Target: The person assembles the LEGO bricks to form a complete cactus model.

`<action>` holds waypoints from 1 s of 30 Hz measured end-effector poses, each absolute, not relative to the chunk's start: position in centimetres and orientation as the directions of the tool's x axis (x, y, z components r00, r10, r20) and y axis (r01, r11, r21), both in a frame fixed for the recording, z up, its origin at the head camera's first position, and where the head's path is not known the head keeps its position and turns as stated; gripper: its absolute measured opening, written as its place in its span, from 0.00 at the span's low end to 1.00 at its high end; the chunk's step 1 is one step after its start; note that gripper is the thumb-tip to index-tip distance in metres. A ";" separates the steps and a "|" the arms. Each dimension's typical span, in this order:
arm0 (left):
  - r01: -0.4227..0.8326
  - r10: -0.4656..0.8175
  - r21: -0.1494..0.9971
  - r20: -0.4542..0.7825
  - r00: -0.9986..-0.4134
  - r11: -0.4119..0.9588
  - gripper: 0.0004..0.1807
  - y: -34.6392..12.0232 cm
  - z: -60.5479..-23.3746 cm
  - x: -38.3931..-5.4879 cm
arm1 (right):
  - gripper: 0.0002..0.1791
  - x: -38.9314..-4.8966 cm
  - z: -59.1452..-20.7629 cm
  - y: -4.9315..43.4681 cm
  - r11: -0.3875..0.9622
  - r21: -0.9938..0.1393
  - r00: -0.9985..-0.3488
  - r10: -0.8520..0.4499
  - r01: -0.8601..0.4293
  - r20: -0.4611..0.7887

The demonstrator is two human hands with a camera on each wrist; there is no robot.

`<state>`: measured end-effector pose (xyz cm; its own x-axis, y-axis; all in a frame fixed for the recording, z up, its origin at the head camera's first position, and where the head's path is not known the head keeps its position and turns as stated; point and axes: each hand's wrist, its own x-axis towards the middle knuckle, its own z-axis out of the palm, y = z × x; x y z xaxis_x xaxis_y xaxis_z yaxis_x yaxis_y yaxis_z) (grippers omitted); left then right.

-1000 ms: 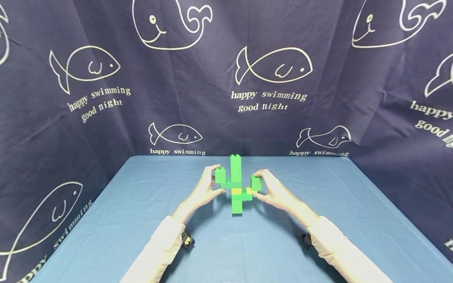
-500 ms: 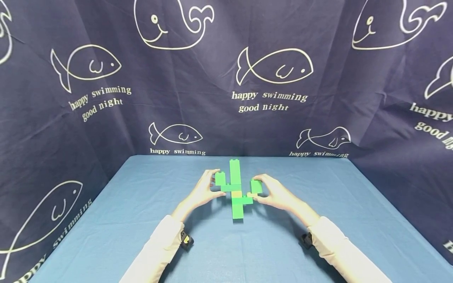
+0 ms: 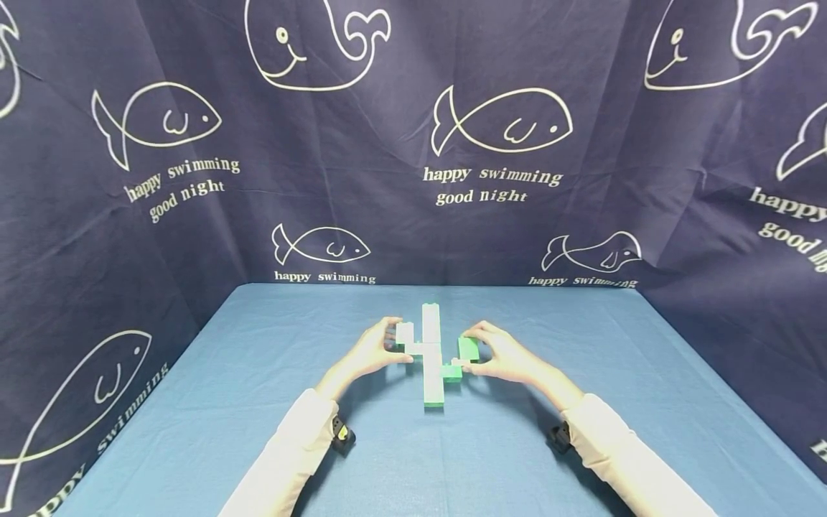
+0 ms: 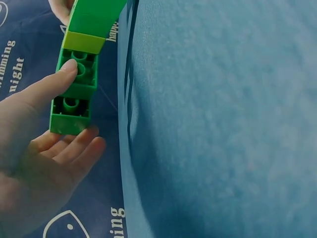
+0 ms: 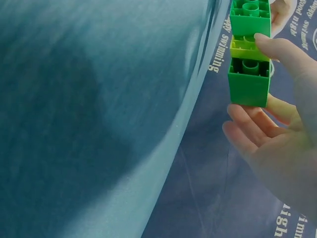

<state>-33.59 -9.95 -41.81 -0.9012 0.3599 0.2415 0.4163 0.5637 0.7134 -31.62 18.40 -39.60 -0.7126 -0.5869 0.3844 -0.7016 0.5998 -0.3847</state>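
Between both hands is a cactus-shaped toy brick build (image 3: 431, 373) with a tall column and a side arm on each side. Glare pales its front in the head view; yellow bricks show among the green ones in the wrist views. My left hand (image 3: 373, 350) holds the left arm, its thumb (image 4: 68, 67) on the hollow underside and its fingers around the end brick (image 4: 70, 123). On the other side my right hand (image 3: 507, 353) grips the right arm, thumb on a yellow brick (image 5: 242, 48), fingers at the green end brick (image 5: 248, 89). Whether the base touches the table, I cannot tell.
A blue cloth covers the table (image 3: 413, 459). Dark blue curtains (image 3: 400, 179) printed with white fish and lettering stand behind it and along both sides. A small black device (image 3: 342, 434) sits under the left wrist, another (image 3: 559, 436) under the right.
The brick build has come lower in the head view and its top has tilted back, so its front now catches glare. Both hands shifted slightly with it and kept their grip.
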 end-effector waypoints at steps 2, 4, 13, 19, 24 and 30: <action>0.405 0.368 0.716 0.219 -0.904 0.569 0.43 -10.0 -41.8 -33.6 | 0.29 -31.6 -39.6 18.3 0.613 -0.381 -0.722 -0.594 -0.692 0.355; 0.399 0.376 0.713 0.202 -0.904 0.577 0.44 -10.0 -41.9 -33.5 | 0.29 -31.6 -39.7 18.3 0.620 -0.387 -0.730 -0.602 -0.683 0.323; 0.422 0.414 0.683 0.188 -0.891 0.596 0.43 -10.0 -42.1 -33.2 | 0.31 -31.8 -40.4 18.6 0.628 -0.368 -0.726 -0.628 -0.685 0.279; 0.428 0.423 0.595 0.158 -0.892 0.681 0.43 -9.8 -42.3 -33.6 | 0.30 -31.7 -40.5 18.8 0.646 -0.356 -0.735 -0.630 -0.675 0.251; 0.421 0.440 0.589 0.120 -0.890 0.690 0.43 -9.9 -42.2 -33.8 | 0.30 -31.7 -40.5 18.8 0.651 -0.358 -0.740 -0.628 -0.669 0.240; 0.407 0.454 0.635 0.099 -0.886 0.656 0.41 -10.2 -42.0 -33.7 | 0.31 -31.9 -40.5 18.6 0.636 -0.374 -0.731 -0.644 -0.675 0.223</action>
